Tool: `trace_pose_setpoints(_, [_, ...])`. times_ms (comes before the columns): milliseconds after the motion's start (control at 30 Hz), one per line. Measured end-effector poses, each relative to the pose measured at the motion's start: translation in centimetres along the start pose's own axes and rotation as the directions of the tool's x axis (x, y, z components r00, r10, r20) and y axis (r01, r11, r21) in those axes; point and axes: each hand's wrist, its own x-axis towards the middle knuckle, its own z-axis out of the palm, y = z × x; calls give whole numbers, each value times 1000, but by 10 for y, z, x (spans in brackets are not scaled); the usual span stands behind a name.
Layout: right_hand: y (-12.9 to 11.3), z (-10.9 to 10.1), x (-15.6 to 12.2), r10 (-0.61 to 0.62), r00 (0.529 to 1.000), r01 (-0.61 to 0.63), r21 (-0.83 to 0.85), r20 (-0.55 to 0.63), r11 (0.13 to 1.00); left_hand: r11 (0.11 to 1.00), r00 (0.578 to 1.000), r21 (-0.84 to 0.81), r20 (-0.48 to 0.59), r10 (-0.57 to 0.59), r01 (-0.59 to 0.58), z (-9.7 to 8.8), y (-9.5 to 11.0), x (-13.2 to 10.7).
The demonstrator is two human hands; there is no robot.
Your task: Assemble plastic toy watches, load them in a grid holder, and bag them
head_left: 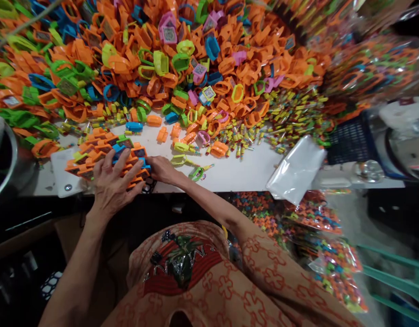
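Note:
My left hand [113, 177] lies with spread fingers across a tightly packed block of plastic toy pieces [93, 152], mostly orange with some blue and green. The block rests near the table's front edge, partly on a white flat plate [64, 175]. At the block's right end, the bent fingers of my right hand [162, 169] press against a blue toy piece [145, 168]; their tips are hidden. Just right of that hand lie a yellow toy piece [178, 160] and a green toy piece [196, 173], each with a thin stick-like part beside it.
A big heap of loose toy pieces [230, 63] covers the table's back, with small yellow-and-red tubes [294, 113] along its front. Clear plastic bags [298, 170] lie at the right, beside a dark blue basket [346, 141]. Filled bags [335, 259] stand below. A metal pot [13, 159] is at left.

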Motion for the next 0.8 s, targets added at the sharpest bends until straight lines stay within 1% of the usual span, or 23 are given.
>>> trace_pose_setpoints(67, [1, -12, -10, 21, 1000, -22, -43, -18, 999, 999, 996, -3, 75, -42, 43, -5, 2, 3])
trace_pose_setpoints(100, [6, -21, -17, 40, 997, -44, -66, -61, 997, 998, 992, 1, 106, -65, 66, -7, 5, 4])
trace_pose_setpoints(167, [21, -45, -37, 105, 981, -129, -148, -166, 981, 995, 986, 8, 138, -98, 98, -12, 10, 7])
trace_pose_setpoints(200, [30, -57, -47, 147, 972, -185, -210, -183, 960, 994, 983, 9, 143, -112, 112, -13, 13, 9])
trace_pose_setpoints(267, [47, -75, -62, 244, 965, -263, -330, -99, 907, 989, 980, 10, 140, -144, 144, -14, 19, 14])
trace_pose_setpoints(300, [53, -80, -66, 285, 957, -284, -371, -54, 884, 987, 978, 11, 135, -162, 162, -12, 21, 17])
trace_pose_setpoints(333, [57, -82, -67, 310, 950, -297, -388, -30, 873, 984, 976, 11, 131, -175, 175, -11, 23, 20])
trace_pose_setpoints(367, [59, -81, -66, 314, 949, -305, -377, -38, 875, 983, 974, 9, 130, -185, 185, -8, 23, 22])
trace_pose_setpoints(433, [58, -74, -59, 273, 955, -295, -266, -117, 918, 980, 970, 4, 137, -199, 200, -4, 23, 25])
trace_pose_setpoints(500, [53, -62, -46, 228, 955, -238, -30, -191, 971, 977, 967, 0, 143, -211, 213, 0, 21, 25])
trace_pose_setpoints(533, [49, -55, -39, 222, 954, -200, 127, -201, 972, 976, 966, 0, 140, -217, 219, 1, 20, 24])
trace_pose_setpoints(567, [45, -48, -31, 226, 956, -164, 295, -189, 941, 975, 965, 2, 137, -222, 224, 2, 19, 24])
trace_pose_setpoints(600, [41, -41, -22, 233, 959, -138, 456, -160, 879, 975, 966, 6, 134, -223, 224, 2, 19, 23])
trace_pose_setpoints(633, [38, -33, -14, 243, 962, -123, 594, -126, 795, 975, 966, 11, 134, -220, 220, 2, 18, 23])
trace_pose_setpoints(667, [35, -26, -6, 257, 962, -121, 696, -94, 708, 977, 967, 17, 134, -215, 214, 2, 18, 22])
trace_pose_setpoints(700, [33, -20, 1, 273, 959, -125, 759, -72, 639, 978, 969, 24, 134, -208, 207, 2, 18, 22])
trace_pose_setpoints(733, [32, -15, 7, 290, 955, -130, 788, -64, 601, 979, 970, 32, 133, -204, 201, 2, 18, 21])
trace_pose_setpoints(767, [33, -11, 12, 303, 950, -133, 789, -71, 599, 979, 971, 38, 131, -201, 198, 2, 19, 21])
trace_pose_setpoints(800, [34, -9, 15, 306, 948, -130, 766, -91, 629, 979, 971, 40, 129, -202, 199, 3, 19, 20])
